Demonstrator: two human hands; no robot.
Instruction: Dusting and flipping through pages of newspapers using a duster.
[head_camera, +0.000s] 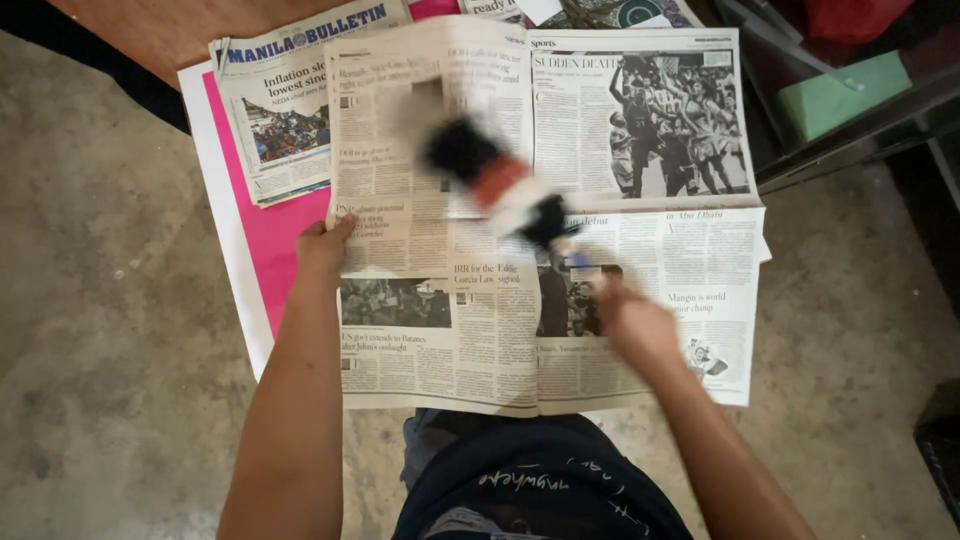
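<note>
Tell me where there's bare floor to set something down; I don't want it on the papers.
Bare concrete floor lies left of the pink sheet and right of the open newspaper, below the green box. The middle is crowded: left hand on the paper's edge, right hand moving a blurred black, red and white object.
</note>
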